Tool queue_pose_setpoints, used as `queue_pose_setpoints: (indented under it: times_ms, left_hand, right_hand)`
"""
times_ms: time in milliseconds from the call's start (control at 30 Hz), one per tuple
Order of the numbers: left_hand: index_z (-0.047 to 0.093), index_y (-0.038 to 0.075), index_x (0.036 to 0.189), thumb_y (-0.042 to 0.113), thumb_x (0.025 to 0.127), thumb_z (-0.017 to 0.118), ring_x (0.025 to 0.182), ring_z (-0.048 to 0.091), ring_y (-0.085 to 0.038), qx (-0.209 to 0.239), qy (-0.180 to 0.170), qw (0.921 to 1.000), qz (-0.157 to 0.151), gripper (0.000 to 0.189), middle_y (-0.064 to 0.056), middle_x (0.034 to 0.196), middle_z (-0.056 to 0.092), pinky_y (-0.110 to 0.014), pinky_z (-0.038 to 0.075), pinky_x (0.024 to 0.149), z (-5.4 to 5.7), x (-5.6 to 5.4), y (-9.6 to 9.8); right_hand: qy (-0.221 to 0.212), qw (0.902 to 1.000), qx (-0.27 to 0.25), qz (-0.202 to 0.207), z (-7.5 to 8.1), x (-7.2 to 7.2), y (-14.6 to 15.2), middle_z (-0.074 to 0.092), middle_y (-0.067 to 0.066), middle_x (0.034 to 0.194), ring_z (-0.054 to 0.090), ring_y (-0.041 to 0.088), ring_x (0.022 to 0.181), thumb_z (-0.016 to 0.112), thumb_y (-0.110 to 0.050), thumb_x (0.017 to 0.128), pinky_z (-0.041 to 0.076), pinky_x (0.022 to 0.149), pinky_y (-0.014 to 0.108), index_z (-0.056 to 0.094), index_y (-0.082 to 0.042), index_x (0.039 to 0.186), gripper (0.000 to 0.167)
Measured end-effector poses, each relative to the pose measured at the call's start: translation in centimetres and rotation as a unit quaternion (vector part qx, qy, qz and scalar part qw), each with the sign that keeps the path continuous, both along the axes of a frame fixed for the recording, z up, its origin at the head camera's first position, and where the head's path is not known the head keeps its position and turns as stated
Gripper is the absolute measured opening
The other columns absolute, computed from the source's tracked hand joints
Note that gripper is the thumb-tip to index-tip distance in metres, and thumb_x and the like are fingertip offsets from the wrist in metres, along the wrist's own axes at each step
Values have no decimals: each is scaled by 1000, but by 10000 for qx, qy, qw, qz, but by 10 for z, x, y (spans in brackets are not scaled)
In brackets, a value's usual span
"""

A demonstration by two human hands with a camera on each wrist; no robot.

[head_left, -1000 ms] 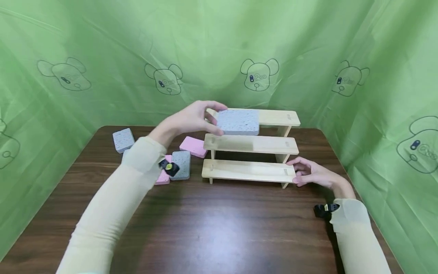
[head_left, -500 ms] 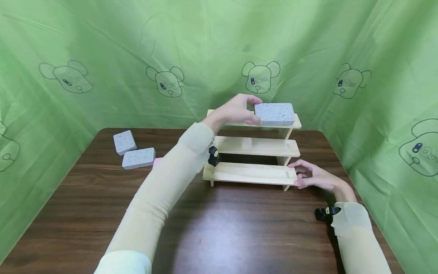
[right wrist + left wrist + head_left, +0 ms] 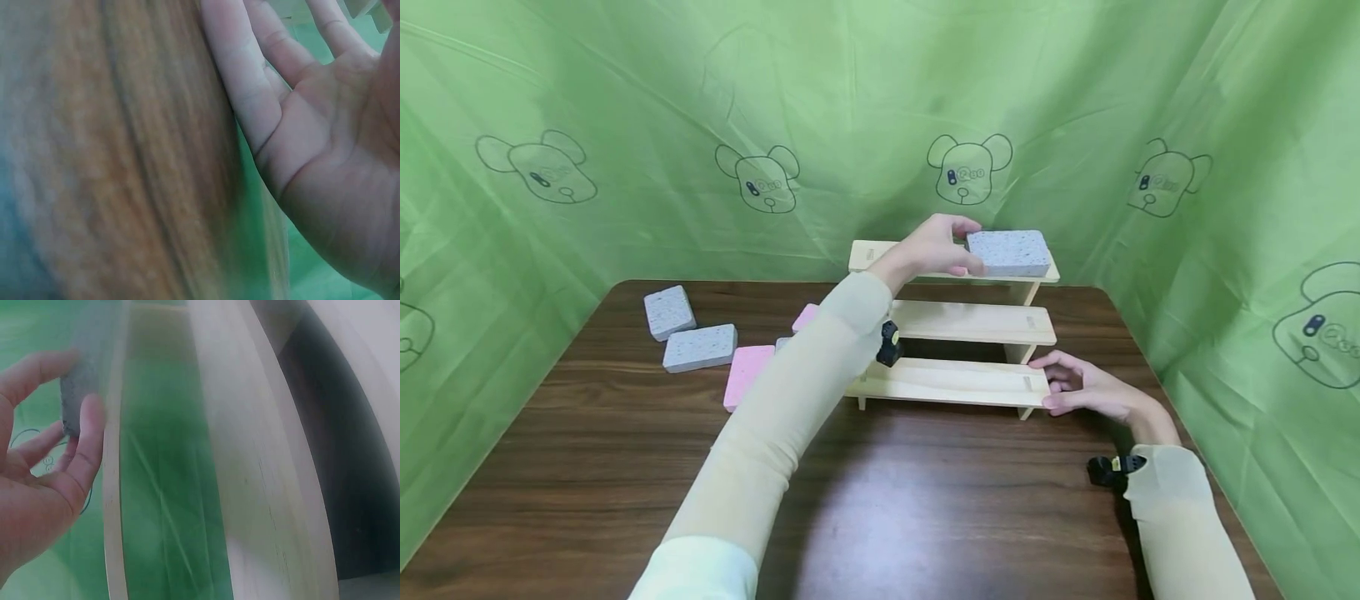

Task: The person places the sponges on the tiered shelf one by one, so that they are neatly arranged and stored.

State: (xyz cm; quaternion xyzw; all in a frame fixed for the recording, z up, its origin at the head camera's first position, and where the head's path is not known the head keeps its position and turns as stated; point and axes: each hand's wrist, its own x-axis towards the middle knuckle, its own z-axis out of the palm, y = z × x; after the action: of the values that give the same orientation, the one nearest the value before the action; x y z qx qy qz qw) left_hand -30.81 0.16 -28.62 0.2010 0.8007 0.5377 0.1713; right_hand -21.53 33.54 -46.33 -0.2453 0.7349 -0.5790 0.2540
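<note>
At the right end of the top step of a three-tier wooden stand (image 3: 977, 321), my left hand (image 3: 931, 247) pinches a light grey speckled sponge (image 3: 1011, 252) by its left end. Thumb and fingers close on that same sponge (image 3: 74, 394) in the left wrist view, with the pale wooden boards running past it. Low on the right, my right hand (image 3: 1092, 388) holds the end of the bottom step between thumb and fingers. Its palm and fingers show in the right wrist view, where the held edge is out of sight.
On the brown table (image 3: 595, 467), two grey sponges (image 3: 702, 347) and a pink sponge (image 3: 748, 375) lie at the left. Another pink sponge (image 3: 805, 317) and a bit of a grey one show past my left sleeve (image 3: 775, 433). A green curtain (image 3: 865, 100) stands behind.
My left hand has carried the grey sponge rightward from the left part of the top step to its right end, lowering it slightly at the last. The right hand has stayed in place.
</note>
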Motion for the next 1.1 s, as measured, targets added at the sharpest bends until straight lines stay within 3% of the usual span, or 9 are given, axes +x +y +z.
queue_pose_setpoints:
  times_ms: [300,467,567,700,833,933,1100]
  left_hand:
    - [45,7,152,7,81,83,118,56,-16,62,-39,10000,58,80,-7,151,46,-22,56,82,-3,1,7]
    - [46,6,151,7,82,83,118,57,-16,244,-53,9996,149,79,-6,153,46,-22,56,82,-10,-1,10]
    - [48,6,150,6,80,84,114,59,-16,331,-52,9993,180,78,-7,152,47,-23,56,81,-14,-4,11]
    - [49,8,150,9,79,86,109,63,-18,310,-84,9994,138,80,-6,152,47,-24,56,83,-19,-6,9]
    - [49,10,150,10,79,88,103,66,-19,233,-136,9993,257,80,-5,152,48,-24,55,84,-22,-7,3]
    - [52,11,148,9,78,88,105,65,-18,272,-173,9987,384,79,-5,151,49,-24,55,84,-22,-6,-1]
    - [53,11,147,9,79,88,108,63,-17,309,-108,9987,389,77,-4,151,49,-24,56,83,-20,-6,-2]
  right_hand:
    - [-52,10000,-76,-30,-2,0,-2,59,14,127,64,18,103,70,9,87,58,82,34,46,-3,140,60]
    - [-224,9993,-283,85,2,1,2,58,14,125,64,18,102,64,11,90,60,80,41,46,-5,139,55]
    - [-236,9991,-329,138,0,2,5,59,13,125,63,18,103,65,11,90,60,81,39,46,-6,139,55]
    - [-158,9996,-227,75,-7,1,6,61,13,125,64,17,102,69,11,87,58,81,34,46,-4,138,58]
    - [-268,9994,-181,113,-11,-2,1,60,14,126,64,20,104,68,10,88,59,83,38,45,-6,139,58]
    - [-359,9986,-294,248,-10,-5,-4,58,15,127,63,22,106,65,9,91,60,82,44,45,-7,140,55]
    - [-339,9982,-373,323,-6,-6,-4,59,13,127,63,20,106,64,10,91,60,81,42,46,-8,139,55]
